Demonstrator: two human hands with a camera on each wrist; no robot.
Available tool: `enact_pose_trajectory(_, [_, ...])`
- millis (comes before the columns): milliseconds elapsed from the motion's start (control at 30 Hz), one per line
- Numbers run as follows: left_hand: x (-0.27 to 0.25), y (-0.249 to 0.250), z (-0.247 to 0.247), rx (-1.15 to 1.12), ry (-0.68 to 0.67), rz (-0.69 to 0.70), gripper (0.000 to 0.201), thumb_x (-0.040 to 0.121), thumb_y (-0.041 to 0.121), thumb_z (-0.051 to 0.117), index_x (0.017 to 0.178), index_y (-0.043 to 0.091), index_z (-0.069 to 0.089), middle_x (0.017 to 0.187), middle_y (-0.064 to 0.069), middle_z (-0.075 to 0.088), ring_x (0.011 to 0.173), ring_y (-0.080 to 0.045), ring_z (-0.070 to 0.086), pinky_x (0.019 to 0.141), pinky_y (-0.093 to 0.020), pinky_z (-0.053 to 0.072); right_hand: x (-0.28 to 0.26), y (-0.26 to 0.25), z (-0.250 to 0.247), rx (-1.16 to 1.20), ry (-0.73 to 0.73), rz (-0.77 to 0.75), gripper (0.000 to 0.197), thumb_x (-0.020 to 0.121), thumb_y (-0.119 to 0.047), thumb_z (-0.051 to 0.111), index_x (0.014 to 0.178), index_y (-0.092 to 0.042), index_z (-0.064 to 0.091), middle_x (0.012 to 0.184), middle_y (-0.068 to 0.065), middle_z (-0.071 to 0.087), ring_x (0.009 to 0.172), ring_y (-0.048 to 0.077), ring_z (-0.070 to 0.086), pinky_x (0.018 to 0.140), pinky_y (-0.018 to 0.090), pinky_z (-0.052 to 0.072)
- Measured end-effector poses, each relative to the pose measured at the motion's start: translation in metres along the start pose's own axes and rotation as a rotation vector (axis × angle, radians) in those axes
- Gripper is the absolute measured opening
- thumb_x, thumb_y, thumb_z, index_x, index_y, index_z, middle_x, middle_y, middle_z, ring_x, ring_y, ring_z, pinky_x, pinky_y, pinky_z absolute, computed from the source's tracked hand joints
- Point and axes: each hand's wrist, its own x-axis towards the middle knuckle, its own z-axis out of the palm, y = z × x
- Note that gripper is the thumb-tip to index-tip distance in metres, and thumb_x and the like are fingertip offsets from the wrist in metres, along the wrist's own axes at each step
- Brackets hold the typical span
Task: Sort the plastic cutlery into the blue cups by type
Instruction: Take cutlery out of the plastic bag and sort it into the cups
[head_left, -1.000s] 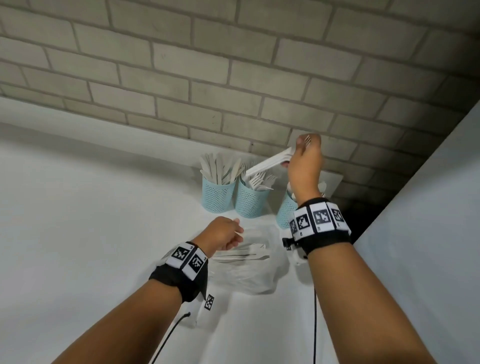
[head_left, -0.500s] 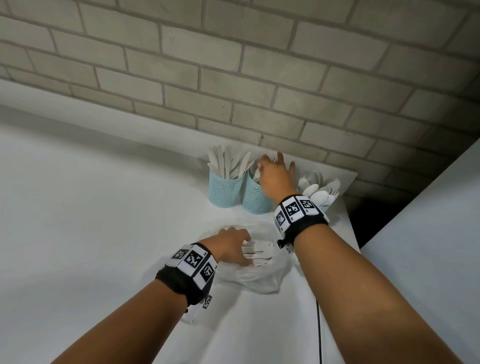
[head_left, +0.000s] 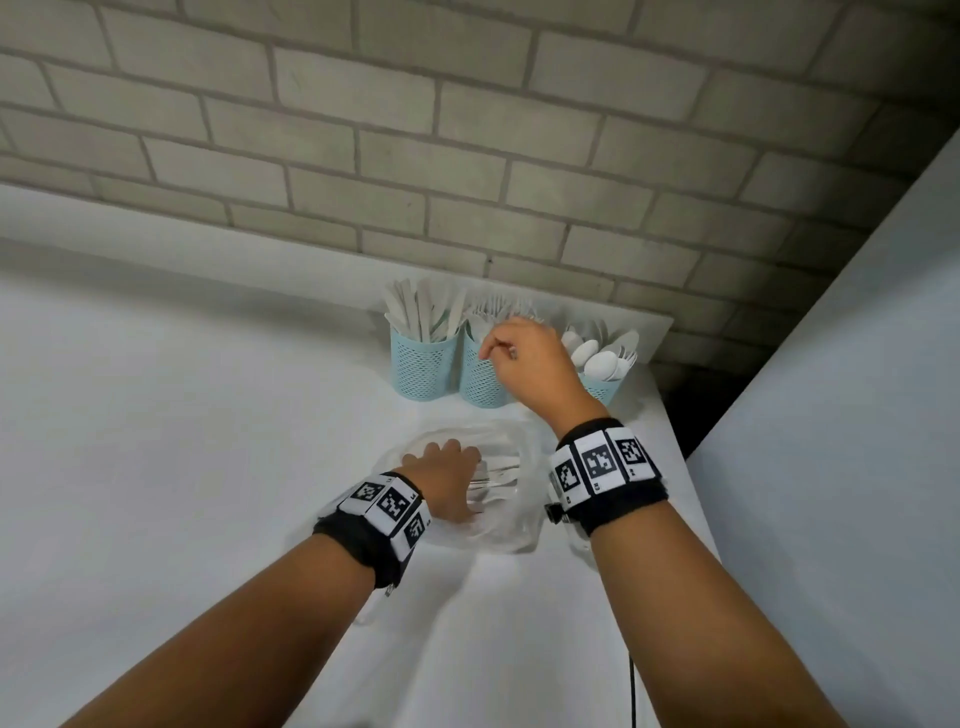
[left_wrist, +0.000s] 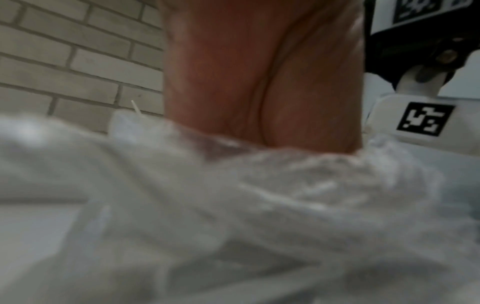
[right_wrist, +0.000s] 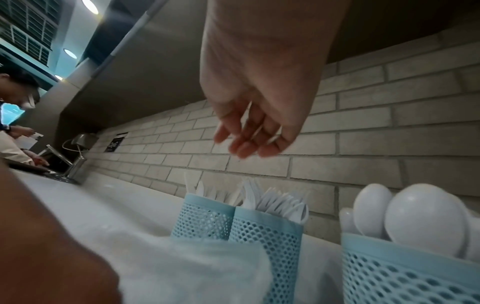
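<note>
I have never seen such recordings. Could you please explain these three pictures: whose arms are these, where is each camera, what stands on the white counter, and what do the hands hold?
There is no machine: a person works with two bare hands, wearing black wristbands with square black-and-white markers. The wide picture comes from a camera on the head, looking down; the other two come from a camera on each wrist. On the white counter stand three light-blue perforated plastic cups, holding white plastic knives, forks and spoons. Before them lies a clear plastic bag of white plastic cutlery. The left hand reaches into that bag; whether it grips anything is hidden. The right hand hovers above the forks, fingers hanging loosely, apparently holding nothing.
</note>
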Motion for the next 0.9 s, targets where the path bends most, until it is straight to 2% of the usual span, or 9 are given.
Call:
enact_pose_trajectory(67, [-0.003, 0.003, 0.004, -0.006, 0.042, 0.011, 0.073, 0.083, 0.058, 0.053, 0.14, 0.019, 0.026, 0.136, -0.008, 0.035, 0.124, -0.031, 0.037, 0.1, -0.049, 0.036, -0.012, 0.007, 0.003, -0.069, -0.159, 0.116, 0.028, 0.087, -0.002, 0.046, 0.083, -0.007, 0.073, 0.1, 0.01, 0.067, 0.091, 0.025, 0.061, 0.082, 0.029, 0.047])
enact_pose_trajectory(133, [-0.005, 0.004, 0.007, -0.004, 0.065, 0.025, 0.068, 0.083, 0.057, 0.053, 0.136, 0.02, 0.028, 0.132, -0.006, 0.036, 0.12, -0.03, 0.039, 0.098, -0.049, 0.039, -0.023, 0.018, 0.009, -0.167, -0.324, 0.228, 0.027, 0.089, -0.008, 0.045, 0.09, -0.011, 0.072, 0.107, 0.009, 0.066, 0.099, 0.027, 0.06, 0.09, 0.035, 0.048])
enact_pose_trajectory(200, [-0.005, 0.003, 0.008, 0.032, 0.061, 0.03, 0.062, 0.085, 0.051, 0.055, 0.132, 0.017, 0.031, 0.131, -0.006, 0.037, 0.119, -0.03, 0.039, 0.096, -0.049, 0.041, -0.031, 0.024, 0.014, -0.293, -0.481, 0.31, 0.026, 0.092, -0.017, 0.045, 0.104, -0.015, 0.068, 0.119, 0.008, 0.061, 0.11, 0.03, 0.055, 0.098, 0.041, 0.045])
enact_pose_trajectory(300, [-0.005, 0.003, 0.009, 0.111, 0.08, 0.039, 0.054, 0.091, 0.041, 0.05, 0.131, 0.01, 0.035, 0.131, -0.009, 0.039, 0.12, -0.03, 0.04, 0.094, -0.046, 0.043, -0.04, 0.028, 0.018, -0.311, -0.589, 0.383, 0.036, 0.092, -0.015, 0.045, 0.126, -0.018, 0.058, 0.137, 0.007, 0.051, 0.123, 0.028, 0.048, 0.105, 0.037, 0.039])
enact_pose_trajectory(400, [-0.007, 0.006, 0.01, 0.156, 0.11, 0.046, 0.053, 0.095, 0.046, 0.04, 0.129, 0.006, 0.038, 0.127, -0.011, 0.042, 0.118, -0.03, 0.043, 0.092, -0.044, 0.042, -0.047, 0.03, 0.017, -0.261, -0.592, 0.421, 0.043, 0.092, -0.014, 0.045, 0.135, -0.019, 0.049, 0.145, 0.007, 0.042, 0.129, 0.025, 0.044, 0.107, 0.033, 0.034])
enact_pose_trajectory(500, [-0.006, 0.005, 0.013, 0.2, 0.142, 0.054, 0.046, 0.097, 0.039, 0.038, 0.127, 0.004, 0.041, 0.126, -0.013, 0.045, 0.116, -0.031, 0.046, 0.091, -0.042, 0.042, -0.051, 0.033, 0.016, -0.245, -0.584, 0.455, 0.046, 0.093, -0.012, 0.044, 0.138, -0.019, 0.044, 0.147, 0.009, 0.038, 0.132, 0.026, 0.039, 0.108, 0.033, 0.031])
enact_pose_trajectory(567, [-0.006, 0.003, 0.013, 0.228, 0.177, 0.065, 0.042, 0.099, 0.035, 0.036, 0.126, 0.004, 0.042, 0.125, -0.013, 0.048, 0.113, -0.031, 0.05, 0.089, -0.04, 0.043, -0.053, 0.033, 0.016, -0.222, -0.553, 0.465, 0.048, 0.092, -0.005, 0.043, 0.138, -0.018, 0.044, 0.147, 0.009, 0.039, 0.133, 0.026, 0.038, 0.109, 0.032, 0.03])
enact_pose_trajectory(667, [-0.006, -0.002, 0.012, 0.202, 0.204, 0.088, 0.049, 0.098, 0.044, 0.035, 0.131, 0.007, 0.037, 0.124, -0.012, 0.052, 0.11, -0.032, 0.055, 0.085, -0.039, 0.044, -0.056, 0.033, 0.014, -0.199, -0.504, 0.474, 0.051, 0.089, 0.003, 0.041, 0.137, -0.014, 0.047, 0.144, 0.009, 0.043, 0.132, 0.026, 0.039, 0.109, 0.03, 0.031])
enact_pose_trajectory(900, [-0.006, -0.006, 0.005, 0.202, 0.232, 0.12, 0.047, 0.096, 0.045, 0.038, 0.126, 0.009, 0.041, 0.114, -0.011, 0.063, 0.102, -0.03, 0.061, 0.079, -0.035, 0.044, -0.058, 0.032, 0.009, -0.169, -0.411, 0.523, 0.044, 0.091, 0.002, 0.042, 0.132, -0.009, 0.051, 0.141, 0.011, 0.046, 0.13, 0.026, 0.042, 0.107, 0.03, 0.033])
